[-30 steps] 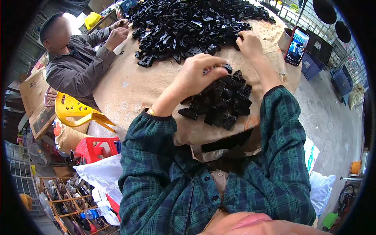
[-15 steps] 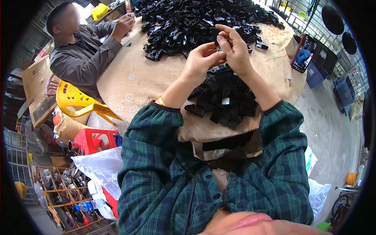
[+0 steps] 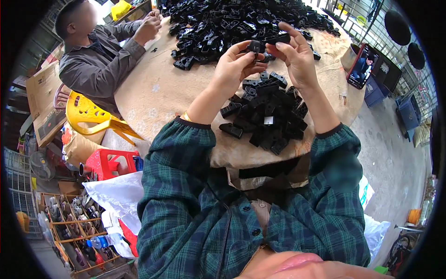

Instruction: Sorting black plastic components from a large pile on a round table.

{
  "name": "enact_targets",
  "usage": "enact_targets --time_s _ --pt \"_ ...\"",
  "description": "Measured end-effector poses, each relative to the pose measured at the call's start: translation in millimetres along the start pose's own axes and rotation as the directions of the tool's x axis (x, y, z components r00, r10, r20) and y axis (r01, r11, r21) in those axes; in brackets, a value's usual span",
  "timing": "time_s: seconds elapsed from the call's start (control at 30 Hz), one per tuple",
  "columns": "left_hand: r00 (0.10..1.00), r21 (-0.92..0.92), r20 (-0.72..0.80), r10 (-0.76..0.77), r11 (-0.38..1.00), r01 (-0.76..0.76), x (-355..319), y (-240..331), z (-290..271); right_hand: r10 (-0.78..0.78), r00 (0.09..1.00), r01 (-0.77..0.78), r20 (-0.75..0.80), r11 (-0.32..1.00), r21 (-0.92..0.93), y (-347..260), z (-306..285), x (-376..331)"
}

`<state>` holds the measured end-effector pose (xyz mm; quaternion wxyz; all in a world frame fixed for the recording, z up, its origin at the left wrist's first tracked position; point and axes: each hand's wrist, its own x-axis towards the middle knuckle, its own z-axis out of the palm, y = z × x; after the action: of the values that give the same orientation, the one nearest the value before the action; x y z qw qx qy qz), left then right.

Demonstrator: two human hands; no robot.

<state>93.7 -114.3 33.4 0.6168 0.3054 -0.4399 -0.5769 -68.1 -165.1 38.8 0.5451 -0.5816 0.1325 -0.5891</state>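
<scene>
Over the table, my left hand [image 3: 233, 69] pinches a small black plastic piece [image 3: 255, 46] between thumb and fingers. My right hand [image 3: 299, 61], just beside it, grips a longer black plastic part [image 3: 278, 39] near its upper edge. The two pieces are close together; whether they touch I cannot tell. Below my hands lies a small pile of black plastic parts [image 3: 258, 118], one bearing a small white patch. A far larger heap of similar black parts [image 3: 218, 35] spreads behind my hands.
A cloth-covered round table [image 3: 153, 100] carries the parts. At the far left a person [image 3: 100, 65] sits with both hands raised. A phone [image 3: 360, 66] leans by a container at the right. A yellow chair [image 3: 88, 114] and red stool [image 3: 108, 163] stand left of the table.
My hands, pressed together before, have drawn apart. The right hand has moved right, and a black piece now shows clearly in each hand. The small pile is less covered.
</scene>
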Motion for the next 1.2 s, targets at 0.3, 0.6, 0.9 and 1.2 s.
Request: enact_targets --time_s 0.3,0.6,0.9,1.2 --pt "0.998 -0.077 -0.043 -0.036 0.997 0.032 3 0 -6 0.084 0.993 -0.058 0.087 0.962 -0.265 4 12 -8" --pt "0.992 0.243 -0.089 0.089 0.968 -0.065 5 -7 -8 -0.095 0.989 0.143 0.117 0.839 -0.524 5 19 -14" --pt "0.986 0.255 -0.008 0.168 0.954 -0.161 1 0 -1 -0.096 0.992 0.128 0.087 0.83 -0.543 3 16 -13" --pt "0.983 0.195 -0.011 0.186 0.964 -0.18 -1 -3 3 -0.341 0.909 0.404 0.24 0.58 -0.707 0 20 -15"
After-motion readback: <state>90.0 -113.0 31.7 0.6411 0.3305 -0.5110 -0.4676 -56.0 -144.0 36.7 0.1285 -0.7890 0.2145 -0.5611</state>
